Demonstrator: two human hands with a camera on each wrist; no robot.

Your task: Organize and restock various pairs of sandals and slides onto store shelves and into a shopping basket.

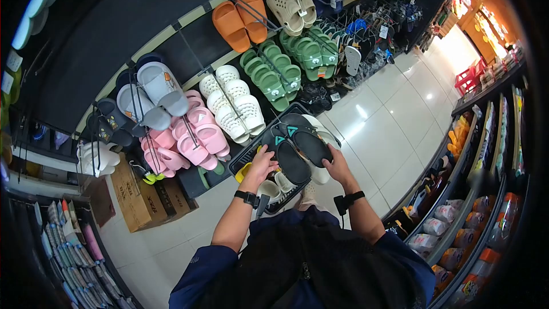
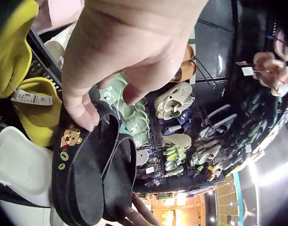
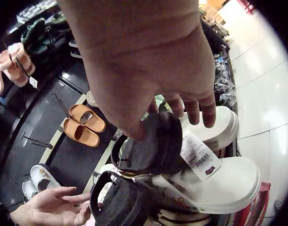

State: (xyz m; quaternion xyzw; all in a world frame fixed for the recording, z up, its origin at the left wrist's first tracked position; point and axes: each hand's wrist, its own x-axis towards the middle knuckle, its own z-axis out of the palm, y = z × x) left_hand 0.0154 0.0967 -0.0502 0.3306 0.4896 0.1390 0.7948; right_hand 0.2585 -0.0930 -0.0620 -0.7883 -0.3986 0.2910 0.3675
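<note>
A pair of black slippers (image 1: 294, 157) lies over a black basket (image 1: 235, 166) of footwear, in front of the person. My left hand (image 1: 262, 167) is at the left slipper; in the left wrist view its fingertips (image 2: 90, 117) touch the strap, which bears a small bear figure. My right hand (image 1: 338, 167) holds the heel end of the other slipper, thumb on the sole, as the right wrist view shows with the black heel (image 3: 158, 143). White clogs (image 3: 228, 183) with a paper tag (image 3: 200, 155) lie beneath it. Yellow slippers (image 2: 38, 110) are beside the left slipper.
Pink (image 1: 200, 134), white (image 1: 231, 103), green (image 1: 271, 74) and orange slippers (image 1: 240, 20) hang on the wall rack ahead. Cardboard boxes (image 1: 137, 194) stand on the floor at left. Shelves of packaged goods (image 1: 452, 257) line the right. Tiled floor (image 1: 389, 114) runs toward a bright doorway.
</note>
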